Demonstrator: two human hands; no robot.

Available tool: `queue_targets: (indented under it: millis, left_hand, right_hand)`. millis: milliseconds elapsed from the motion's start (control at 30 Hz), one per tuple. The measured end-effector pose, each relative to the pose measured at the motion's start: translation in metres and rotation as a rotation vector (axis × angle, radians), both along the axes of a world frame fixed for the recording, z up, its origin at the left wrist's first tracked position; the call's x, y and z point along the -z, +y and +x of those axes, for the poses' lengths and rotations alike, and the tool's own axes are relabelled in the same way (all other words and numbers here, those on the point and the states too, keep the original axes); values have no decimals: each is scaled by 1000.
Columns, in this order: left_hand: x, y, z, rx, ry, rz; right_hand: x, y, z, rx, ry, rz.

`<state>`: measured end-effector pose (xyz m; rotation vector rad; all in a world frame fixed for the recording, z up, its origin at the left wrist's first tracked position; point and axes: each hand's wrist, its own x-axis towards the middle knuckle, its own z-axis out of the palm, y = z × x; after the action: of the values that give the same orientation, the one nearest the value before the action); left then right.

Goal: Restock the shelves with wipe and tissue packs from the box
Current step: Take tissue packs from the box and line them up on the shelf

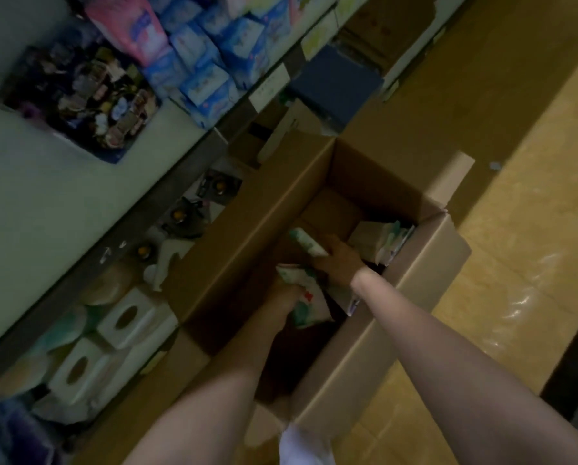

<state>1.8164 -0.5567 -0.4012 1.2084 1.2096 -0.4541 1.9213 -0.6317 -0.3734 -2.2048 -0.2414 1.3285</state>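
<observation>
Down inside the open cardboard box point(425, 263) on the floor, both hands are at work among the packs. Reaching deepest, the right hand point(339, 263) has its grip closed around a green-and-white pack point(306, 243), fingers curled over its end. Just beside it and nearer the camera, the left hand point(285, 293) has its grip clenched on a second green-and-white pack point(297, 275), with another pack point(309, 310) lying right beneath it. More packs point(381, 239) stand on edge against the box's far right corner. Left of the box run the shelves point(166, 196): the upper one carries stacked blue-and-white packs point(207, 72) and a pink pack point(140, 31), the lower one white tissue boxes point(126, 318) with oval openings. Yellowish tiled floor point(515, 229) stretches to the right. The picture is dim and blurred, so no print on the packs can be read.
</observation>
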Motion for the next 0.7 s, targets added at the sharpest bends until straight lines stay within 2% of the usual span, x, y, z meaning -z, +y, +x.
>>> queue_targets:
  millis: [67, 167, 267, 367, 467, 567, 700]
  left_hand:
    - [-18, 13, -16, -149, -99, -24]
    - [-49, 29, -42, -358, -135, -25]
    - [-89, 32, -68, -505, -236, -51]
    - [-128, 32, -98, -586, -451, -76]
    - [-178, 30, -138, -701, -522, -79]
    - [-223, 27, -182, -750, -564, -77]
    - [-279, 26, -241, -754, -730, 2]
  right_hand:
    - [-20, 2, -15, 384, 190, 235]
    - [-49, -2, -35, 611, 347, 399]
    - [-82, -2, -53, 564, 435, 462]
    - [-120, 3, -84, 521, 420, 549]
    - [-163, 4, -124, 446, 425, 649]
    - [-203, 3, -161, 353, 442, 749]
    - [-259, 3, -210, 285, 435, 825]
